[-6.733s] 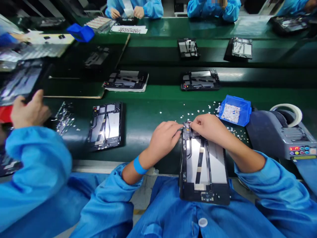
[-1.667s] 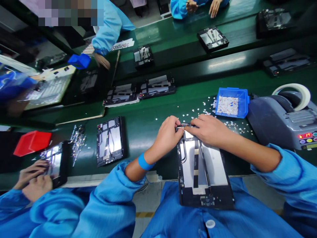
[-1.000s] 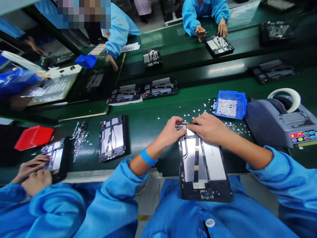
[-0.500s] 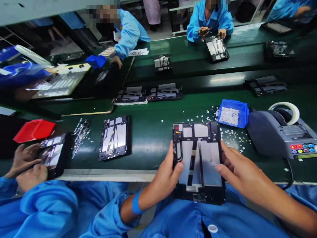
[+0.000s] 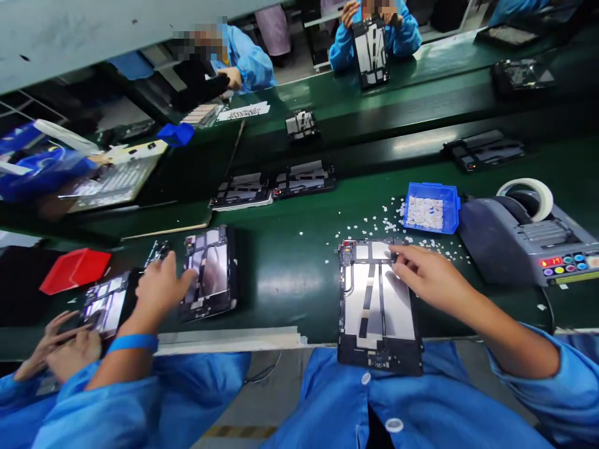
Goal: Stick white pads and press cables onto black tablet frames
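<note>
Head view shows the green tabletop (image 5: 290, 274) carrying an opened tablet chassis (image 5: 378, 305) whose lower end juts past the near edge over the person's lap; with only the right hand (image 5: 423, 274) resting loosely open on its upper right part, a careless push could likely tip it off. The left hand (image 5: 161, 288) lies spread, gripping nothing, on a second chassis (image 5: 210, 274) toward the near left edge, just beside a co-worker's unit (image 5: 103, 305); a sideways drag might knock the two together. White scraps (image 5: 374, 223) scattered beside the blue bin (image 5: 430, 207) could slip under the board.
</note>
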Motion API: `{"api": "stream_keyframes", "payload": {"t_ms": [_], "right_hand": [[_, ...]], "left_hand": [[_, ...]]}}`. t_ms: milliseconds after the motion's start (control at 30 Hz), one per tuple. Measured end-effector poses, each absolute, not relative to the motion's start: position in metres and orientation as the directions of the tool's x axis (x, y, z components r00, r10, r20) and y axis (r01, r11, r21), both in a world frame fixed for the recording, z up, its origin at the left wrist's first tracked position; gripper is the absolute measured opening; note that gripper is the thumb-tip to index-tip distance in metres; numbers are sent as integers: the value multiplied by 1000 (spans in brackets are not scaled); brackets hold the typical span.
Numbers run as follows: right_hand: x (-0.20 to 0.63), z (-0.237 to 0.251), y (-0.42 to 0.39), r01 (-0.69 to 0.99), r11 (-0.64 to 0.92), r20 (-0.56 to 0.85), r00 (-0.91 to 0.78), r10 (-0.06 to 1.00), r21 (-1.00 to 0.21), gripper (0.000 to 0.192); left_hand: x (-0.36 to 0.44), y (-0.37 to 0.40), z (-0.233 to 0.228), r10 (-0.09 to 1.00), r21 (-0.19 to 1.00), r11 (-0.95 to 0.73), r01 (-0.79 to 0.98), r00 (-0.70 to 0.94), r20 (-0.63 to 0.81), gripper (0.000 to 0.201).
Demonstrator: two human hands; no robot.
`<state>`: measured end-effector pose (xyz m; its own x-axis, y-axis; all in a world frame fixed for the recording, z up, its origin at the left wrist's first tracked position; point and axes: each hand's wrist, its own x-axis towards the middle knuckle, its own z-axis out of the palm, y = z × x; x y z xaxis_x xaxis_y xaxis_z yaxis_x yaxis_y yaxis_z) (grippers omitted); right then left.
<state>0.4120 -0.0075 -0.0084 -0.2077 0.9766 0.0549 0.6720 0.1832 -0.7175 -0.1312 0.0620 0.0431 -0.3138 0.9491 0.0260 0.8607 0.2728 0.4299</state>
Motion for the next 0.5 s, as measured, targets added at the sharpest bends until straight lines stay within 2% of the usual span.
{"api": "stream_keyframes", "payload": {"t_ms": [67,100,167,233,333,433,500], "right_hand": [[406,-10,0,696,209,101,-193,976,-687,36],[402,-9,4,704,218,109,-197,974,-676,36],[395,-8,11,715,227,104,-212,972,-661,36],[388,-5,14,719,229,88,-228,970,-656,36],[384,-3,15,720,227,75,-237,969,-656,35],[381,-4,18,712,209,63,-226,972,-671,34],[375,-7,27,700,208,60,-231,971,-683,32]], "left_hand": [[-82,63,36,973,249,60,967,-112,203,31],[-50,62,31,978,236,-107,966,61,197,32],[19,63,18,951,272,-304,913,275,141,30],[80,66,3,860,271,-509,817,497,116,32],[133,72,-17,778,233,-627,743,611,146,30],[139,76,-28,756,211,-654,727,613,229,24],[133,76,-32,749,261,-660,704,587,309,20]]}}
